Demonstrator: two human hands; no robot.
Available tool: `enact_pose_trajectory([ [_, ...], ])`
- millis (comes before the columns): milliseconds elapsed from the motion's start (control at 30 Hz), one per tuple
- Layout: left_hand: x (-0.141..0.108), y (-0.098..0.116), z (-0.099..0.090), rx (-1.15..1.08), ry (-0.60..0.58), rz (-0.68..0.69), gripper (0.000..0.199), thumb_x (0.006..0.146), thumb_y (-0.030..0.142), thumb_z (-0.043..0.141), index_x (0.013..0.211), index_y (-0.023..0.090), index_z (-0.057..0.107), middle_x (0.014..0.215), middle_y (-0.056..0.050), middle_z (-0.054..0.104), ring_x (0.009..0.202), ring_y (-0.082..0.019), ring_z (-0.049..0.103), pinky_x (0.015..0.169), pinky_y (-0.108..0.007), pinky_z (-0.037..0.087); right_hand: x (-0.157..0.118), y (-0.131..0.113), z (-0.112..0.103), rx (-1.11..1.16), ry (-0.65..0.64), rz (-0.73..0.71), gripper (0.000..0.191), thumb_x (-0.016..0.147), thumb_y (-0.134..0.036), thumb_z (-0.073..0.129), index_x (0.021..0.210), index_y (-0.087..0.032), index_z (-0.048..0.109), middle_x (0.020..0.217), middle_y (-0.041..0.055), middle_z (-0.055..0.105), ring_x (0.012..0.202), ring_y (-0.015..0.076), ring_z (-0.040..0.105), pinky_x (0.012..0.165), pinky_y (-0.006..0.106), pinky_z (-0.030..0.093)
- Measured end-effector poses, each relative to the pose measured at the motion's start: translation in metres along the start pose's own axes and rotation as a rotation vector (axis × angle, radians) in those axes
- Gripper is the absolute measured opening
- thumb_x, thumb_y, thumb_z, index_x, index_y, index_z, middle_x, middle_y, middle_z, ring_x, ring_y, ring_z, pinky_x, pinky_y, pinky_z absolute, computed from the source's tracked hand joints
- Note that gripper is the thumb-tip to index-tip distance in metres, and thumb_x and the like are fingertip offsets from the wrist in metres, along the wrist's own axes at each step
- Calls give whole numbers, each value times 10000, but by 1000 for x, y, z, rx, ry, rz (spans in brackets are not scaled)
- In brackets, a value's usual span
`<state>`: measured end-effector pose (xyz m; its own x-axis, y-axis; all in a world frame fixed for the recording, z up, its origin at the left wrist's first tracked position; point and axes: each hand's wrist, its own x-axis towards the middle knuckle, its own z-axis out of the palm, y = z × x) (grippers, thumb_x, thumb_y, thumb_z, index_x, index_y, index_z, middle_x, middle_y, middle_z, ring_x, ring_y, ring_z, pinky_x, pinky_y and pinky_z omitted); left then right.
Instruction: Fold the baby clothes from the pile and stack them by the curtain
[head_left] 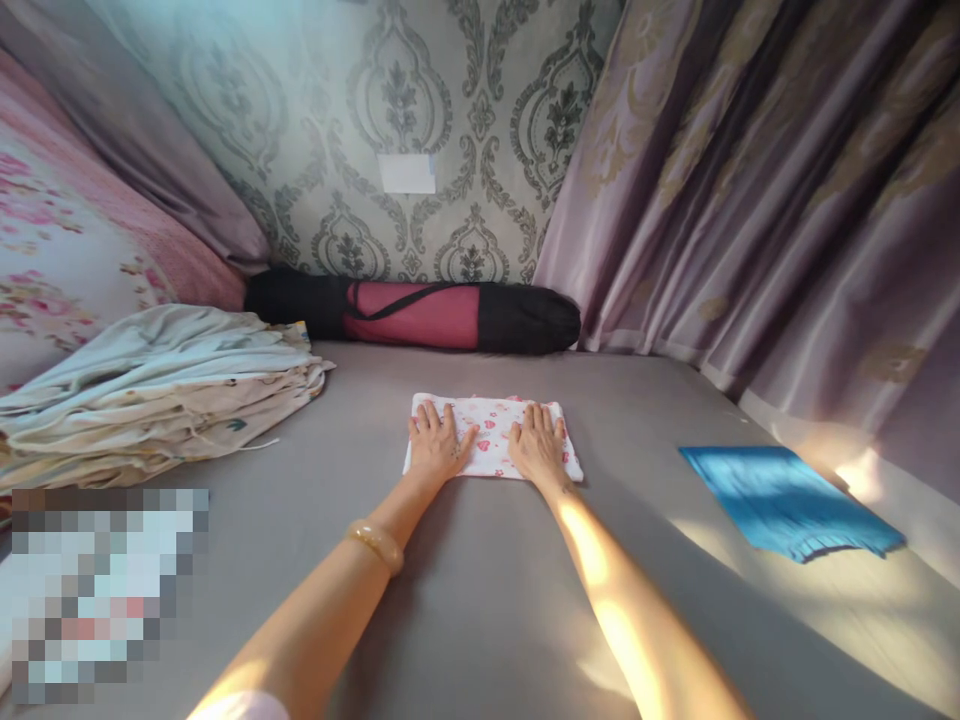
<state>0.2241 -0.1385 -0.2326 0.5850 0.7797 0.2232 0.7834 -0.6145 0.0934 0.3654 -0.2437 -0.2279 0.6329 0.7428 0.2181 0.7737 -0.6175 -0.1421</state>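
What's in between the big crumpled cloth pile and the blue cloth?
In the head view, a folded white cloth with pink prints lies between them on the gray surface, with the left hand and right hand resting on it.

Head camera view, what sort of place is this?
Probably a bedroom or similar room in a home: there is damask-patterned wallpaper, a long floral-patterned mauve curtain, and a folded heart-print cloth on a broad grey surface that may be a bed.

Left hand (436, 450) and right hand (538, 450) lie palm down, fingers (430, 413) extended, arms (322, 610) outstretched.
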Motion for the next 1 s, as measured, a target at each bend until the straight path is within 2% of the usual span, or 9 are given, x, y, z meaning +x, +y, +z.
enact_pose_trajectory([
  [100, 2, -4, -5, -18, -17, 5, 815, 903, 660, 353, 1464, 70, 389, 1505, -309, 329, 1387, -447, 316, 1078, -568, 270, 3, -3, -2, -29, -60, 20, 626, 966, -318, 262, 1480, 33, 323, 1553, 195, 314, 1449, 325, 226, 1168, 518, 129],
  [233, 4, -20, -16, -80, -71, 55, 739, 913, 656, 322, 1419, 134, 452, 1482, -230, 418, 1341, -374, 404, 1057, -517, 332, 9, 9, -13, 20, -163, -10, 616, 984, -341, 206, 1478, -3, 350, 1555, 169, 324, 1444, 290, 260, 1165, 475, 190],
  [367, 2, -32, -15, -79, -79, 39, 753, 945, 593, 292, 1470, 58, 361, 1551, -238, 299, 1424, -382, 280, 1133, -510, 232, 11, 34, -17, 5, -138, -68, 609, 996, -350, 188, 1484, -23, 347, 1566, 158, 307, 1463, 276, 215, 1184, 452, 140],
  [467, 2, -32, -10, -94, -131, 19, 800, 941, 597, 301, 1497, 22, 295, 1566, -264, 237, 1446, -385, 238, 1146, -502, 213, 8, 47, -11, 2, -150, -82, 620, 1002, -349, 178, 1504, -6, 293, 1583, 158, 265, 1479, 261, 166, 1188, 390, 147],
  [633, 10, -41, -7, -196, -209, -6, 805, 931, 620, 281, 1511, 62, 281, 1586, -232, 207, 1460, -375, 213, 1155, -516, 200, 10, 50, -10, 30, -178, -69, 630, 1000, -369, 172, 1511, -17, 282, 1593, 153, 237, 1486, 246, 142, 1191, 367, 149],
  [733, 8, -55, -5, -297, -219, 58, 750, 948, 591, 230, 1504, 92, 299, 1590, -200, 220, 1466, -354, 208, 1153, -514, 219, 15, 48, -20, 56, -257, -50, 646, 997, -403, 154, 1515, -40, 287, 1598, 143, 219, 1486, 250, 139, 1190, 399, 159],
  [800, 2, -62, -5, -312, -184, 121, 710, 955, 569, 234, 1499, 121, 310, 1594, -169, 229, 1475, -320, 198, 1168, -497, 199, 16, 48, -26, 57, -222, -85, 658, 995, -419, 143, 1518, -44, 279, 1603, 139, 198, 1489, 253, 122, 1197, 427, 123],
  [900, -8, -66, -8, -292, -167, 145, 676, 960, 546, 249, 1497, 141, 311, 1595, -143, 245, 1475, -272, 216, 1187, -477, 169, 14, 49, -26, 46, -100, -200, 664, 994, -410, 130, 1517, -26, 269, 1603, 135, 189, 1494, 231, 98, 1209, 413, 74],
  [1000, -12, -64, -11, -252, -186, 146, 713, 944, 557, 283, 1491, 100, 316, 1583, -170, 263, 1470, -274, 232, 1193, -469, 163, 10, 52, -16, 55, -129, -220, 656, 992, -388, 124, 1510, -19, 285, 1587, 141, 248, 1483, 221, 162, 1207, 387, 123],
])
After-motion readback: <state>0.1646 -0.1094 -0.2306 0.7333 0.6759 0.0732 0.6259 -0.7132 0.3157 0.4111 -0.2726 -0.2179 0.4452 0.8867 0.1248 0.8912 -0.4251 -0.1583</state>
